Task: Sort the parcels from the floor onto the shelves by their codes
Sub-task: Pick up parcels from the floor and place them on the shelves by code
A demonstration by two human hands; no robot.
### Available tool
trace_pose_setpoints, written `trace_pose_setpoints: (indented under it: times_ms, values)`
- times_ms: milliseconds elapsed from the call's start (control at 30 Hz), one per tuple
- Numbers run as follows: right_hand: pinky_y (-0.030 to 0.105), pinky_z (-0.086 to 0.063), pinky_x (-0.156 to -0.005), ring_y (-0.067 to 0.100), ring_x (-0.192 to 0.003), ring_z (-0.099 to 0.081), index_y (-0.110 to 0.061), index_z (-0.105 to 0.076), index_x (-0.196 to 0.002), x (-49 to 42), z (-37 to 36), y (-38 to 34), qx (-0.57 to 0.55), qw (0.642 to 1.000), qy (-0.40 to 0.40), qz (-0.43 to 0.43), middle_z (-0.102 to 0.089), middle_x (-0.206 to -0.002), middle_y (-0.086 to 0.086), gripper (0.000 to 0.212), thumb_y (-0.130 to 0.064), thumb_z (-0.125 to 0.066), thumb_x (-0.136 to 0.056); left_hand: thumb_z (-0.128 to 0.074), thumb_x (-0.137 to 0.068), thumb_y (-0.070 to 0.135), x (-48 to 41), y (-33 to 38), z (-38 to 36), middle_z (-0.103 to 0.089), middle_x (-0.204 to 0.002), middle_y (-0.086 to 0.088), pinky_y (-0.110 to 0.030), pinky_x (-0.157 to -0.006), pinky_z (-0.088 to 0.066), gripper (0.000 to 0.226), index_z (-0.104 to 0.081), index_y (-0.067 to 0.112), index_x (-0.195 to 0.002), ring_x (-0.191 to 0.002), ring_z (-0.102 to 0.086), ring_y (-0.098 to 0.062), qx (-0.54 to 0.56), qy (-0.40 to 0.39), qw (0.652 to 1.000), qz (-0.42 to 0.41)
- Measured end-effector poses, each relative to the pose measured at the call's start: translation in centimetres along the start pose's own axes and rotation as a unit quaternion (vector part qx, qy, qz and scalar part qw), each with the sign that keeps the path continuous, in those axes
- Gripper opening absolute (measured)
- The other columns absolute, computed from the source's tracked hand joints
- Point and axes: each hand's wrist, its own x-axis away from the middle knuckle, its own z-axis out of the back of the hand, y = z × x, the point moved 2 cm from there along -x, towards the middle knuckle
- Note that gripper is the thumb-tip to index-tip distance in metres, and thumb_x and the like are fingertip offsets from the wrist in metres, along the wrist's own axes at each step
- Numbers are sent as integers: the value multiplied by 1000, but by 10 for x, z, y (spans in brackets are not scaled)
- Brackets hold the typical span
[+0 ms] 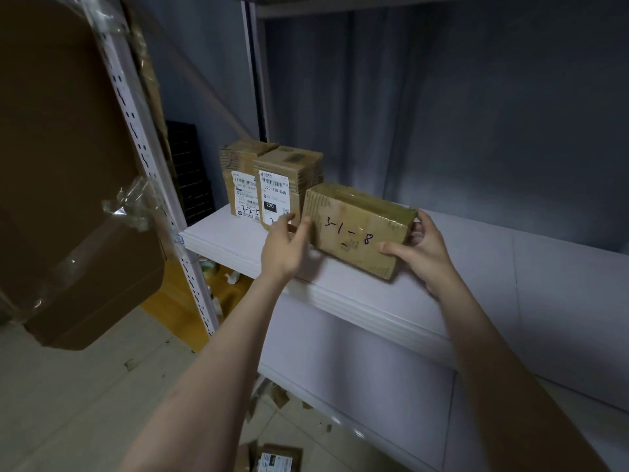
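A brown cardboard parcel (357,229) marked "3-1-8" in pen lies on the white shelf (476,294). My right hand (420,247) grips its right end, thumb across the front face and fingers behind. My left hand (286,245) is at its left end with the fingers spread and relaxed, thumb near the parcel's front corner. Two upright parcels (272,183) with white barcode labels stand just left of it, at the back of the same shelf.
A white perforated shelf post (149,165) rises at left, with a large taped cardboard box (68,185) beside it. Another labelled parcel (275,459) lies on the tiled floor below. Black crates (190,175) stand behind the post. A lower shelf edge (357,420) juts out beneath.
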Motion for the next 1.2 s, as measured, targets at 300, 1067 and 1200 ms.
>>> trace_pose_setpoints:
  times_ms: [300, 1067, 1200]
  values:
    - [43, -54, -92, 20, -103, -63, -26, -55, -123, 79, -16, -115, 38, 987, -11, 156, -69, -109, -7, 85, -59, -80, -49, -35, -87, 62, 33, 61, 82, -54, -79, 5, -27, -69, -42, 41, -54, 26, -78, -78, -51, -14, 269, 161, 946, -76]
    - [34, -57, -55, 12, -87, -69, -24, -73, -100, 169, 93, -438, 67, 932, 163, 318, -71, -91, -10, 68, -71, -70, -51, -36, -90, 50, 52, 351, 214, -56, -83, 5, -60, -75, -51, 29, -47, 23, -90, -85, -62, -35, 195, 177, 907, -328]
    - [25, -51, -51, 5, -87, -66, -20, -63, -121, 142, 131, -437, 34, 946, 185, 263, -66, -111, -5, 62, -45, -82, -67, -50, -84, 27, 31, 380, 182, -67, -100, -1, -45, -87, -53, 29, -56, 18, -111, -95, -64, -27, 70, 63, 950, -299]
